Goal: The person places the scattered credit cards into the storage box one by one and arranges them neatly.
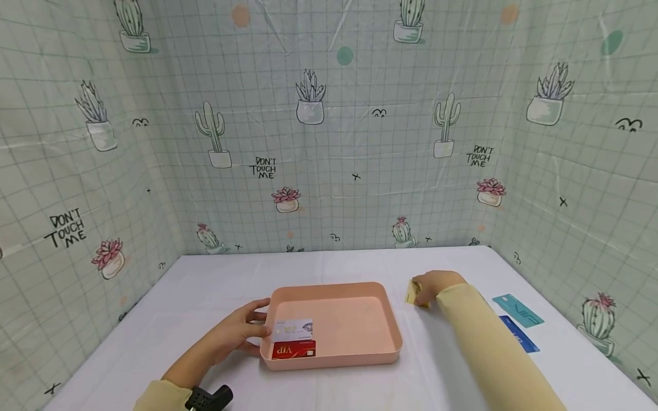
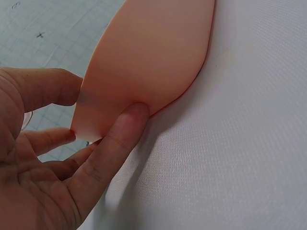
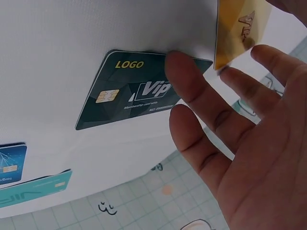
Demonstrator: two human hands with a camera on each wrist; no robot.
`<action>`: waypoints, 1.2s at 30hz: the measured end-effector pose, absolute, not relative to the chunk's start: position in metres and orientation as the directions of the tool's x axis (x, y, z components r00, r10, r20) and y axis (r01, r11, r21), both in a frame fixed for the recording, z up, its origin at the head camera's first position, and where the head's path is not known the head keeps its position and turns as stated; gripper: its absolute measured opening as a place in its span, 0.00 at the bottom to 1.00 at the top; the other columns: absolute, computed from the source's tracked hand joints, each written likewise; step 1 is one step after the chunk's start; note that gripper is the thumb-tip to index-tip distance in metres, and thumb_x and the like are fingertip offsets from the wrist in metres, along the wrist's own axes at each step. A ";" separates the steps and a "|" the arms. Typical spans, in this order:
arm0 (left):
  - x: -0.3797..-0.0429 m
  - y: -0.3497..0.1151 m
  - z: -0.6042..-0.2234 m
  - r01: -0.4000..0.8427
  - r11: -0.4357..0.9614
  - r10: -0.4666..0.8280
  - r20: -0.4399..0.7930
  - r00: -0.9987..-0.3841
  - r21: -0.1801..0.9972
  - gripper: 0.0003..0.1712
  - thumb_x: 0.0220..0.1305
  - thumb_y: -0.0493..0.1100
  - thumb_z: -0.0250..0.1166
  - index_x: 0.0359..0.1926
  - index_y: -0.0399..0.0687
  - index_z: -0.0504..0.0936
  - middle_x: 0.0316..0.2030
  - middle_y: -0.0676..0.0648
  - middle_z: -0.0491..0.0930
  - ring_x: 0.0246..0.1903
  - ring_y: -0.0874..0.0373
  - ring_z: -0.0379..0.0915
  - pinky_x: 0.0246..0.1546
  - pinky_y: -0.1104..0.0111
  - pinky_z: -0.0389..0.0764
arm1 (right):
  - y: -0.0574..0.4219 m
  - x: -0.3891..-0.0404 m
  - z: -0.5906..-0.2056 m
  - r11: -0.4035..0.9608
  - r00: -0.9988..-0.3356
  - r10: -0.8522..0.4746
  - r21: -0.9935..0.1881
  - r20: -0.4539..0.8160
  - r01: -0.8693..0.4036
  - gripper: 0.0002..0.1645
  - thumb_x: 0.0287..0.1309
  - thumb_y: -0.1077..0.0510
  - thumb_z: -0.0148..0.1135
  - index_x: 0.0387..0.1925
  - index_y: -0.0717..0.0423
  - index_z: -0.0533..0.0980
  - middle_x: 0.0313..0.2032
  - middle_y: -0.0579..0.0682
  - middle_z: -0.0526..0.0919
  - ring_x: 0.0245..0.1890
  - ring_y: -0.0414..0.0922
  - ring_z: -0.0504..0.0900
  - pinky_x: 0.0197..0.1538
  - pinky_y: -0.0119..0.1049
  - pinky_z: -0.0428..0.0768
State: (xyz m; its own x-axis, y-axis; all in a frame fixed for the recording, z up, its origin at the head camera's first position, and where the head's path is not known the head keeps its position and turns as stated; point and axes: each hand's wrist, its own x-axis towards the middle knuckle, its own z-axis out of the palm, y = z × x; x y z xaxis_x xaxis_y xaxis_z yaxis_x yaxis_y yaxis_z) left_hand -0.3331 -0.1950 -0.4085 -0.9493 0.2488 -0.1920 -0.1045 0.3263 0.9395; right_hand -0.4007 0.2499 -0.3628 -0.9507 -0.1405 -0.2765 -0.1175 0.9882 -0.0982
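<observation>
My left hand (image 1: 239, 330) grips the left wall of a shallow pink tray (image 1: 354, 325). In the left wrist view its fingers rest along the rim and against the outer wall of the tray (image 2: 148, 52). Inside the tray's left end lie a silver-white VIP card (image 1: 293, 330) and a red VIP card (image 1: 293, 349). Right of the tray, my right hand (image 1: 437, 283) holds a gold card (image 3: 242, 31), tilted up on edge. Two of its other fingers overlap a dark green Vip card (image 3: 139, 91) on the table, which the hand and sleeve hide in the head view.
A teal VIP card (image 1: 518, 310) and a blue card (image 1: 519, 334) lie at the right of the white table (image 1: 231, 274). A cactus-print cloth (image 1: 354, 142) stands round the back and sides. A black device (image 1: 209, 398) sits on the left wrist.
</observation>
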 end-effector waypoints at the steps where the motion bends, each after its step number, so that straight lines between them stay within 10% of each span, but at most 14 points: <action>1: -0.333 -0.195 -0.408 -0.102 0.326 0.252 -0.191 -0.949 0.940 0.45 0.64 0.33 0.67 0.79 0.38 0.57 0.67 0.27 0.68 0.54 0.42 0.80 0.43 0.49 0.89 | 0.250 -0.401 -0.363 0.988 -0.951 -0.142 -0.096 -0.274 -0.119 0.40 0.57 0.50 0.70 0.70 0.58 0.72 0.57 0.60 0.82 0.49 0.54 0.76 0.59 0.58 0.76; 10: -0.334 -0.195 -0.411 -0.098 0.330 0.262 -0.191 -0.946 0.939 0.45 0.64 0.33 0.66 0.79 0.38 0.56 0.68 0.26 0.67 0.54 0.41 0.80 0.43 0.49 0.89 | 0.253 -0.402 -0.364 0.982 -0.953 -0.174 -0.114 -0.246 -0.150 0.37 0.55 0.51 0.74 0.66 0.57 0.76 0.44 0.55 0.80 0.43 0.52 0.76 0.55 0.55 0.79; 18: -0.333 -0.194 -0.412 -0.104 0.330 0.246 -0.192 -0.950 0.938 0.45 0.64 0.33 0.67 0.78 0.38 0.57 0.67 0.26 0.68 0.54 0.42 0.80 0.43 0.48 0.89 | 0.258 -0.402 -0.359 0.976 -0.954 -0.186 -0.155 -0.234 -0.152 0.41 0.48 0.50 0.80 0.63 0.57 0.77 0.53 0.58 0.82 0.48 0.53 0.77 0.57 0.59 0.79; 36: -0.330 -0.194 -0.408 -0.099 0.326 0.255 -0.189 -0.948 0.940 0.45 0.65 0.33 0.66 0.79 0.36 0.56 0.67 0.25 0.67 0.54 0.41 0.80 0.44 0.48 0.89 | 0.272 -0.422 -0.357 0.924 -0.924 -0.378 -0.090 -0.059 -0.372 0.08 0.53 0.64 0.74 0.35 0.56 0.83 0.31 0.46 0.83 0.30 0.43 0.77 0.38 0.41 0.80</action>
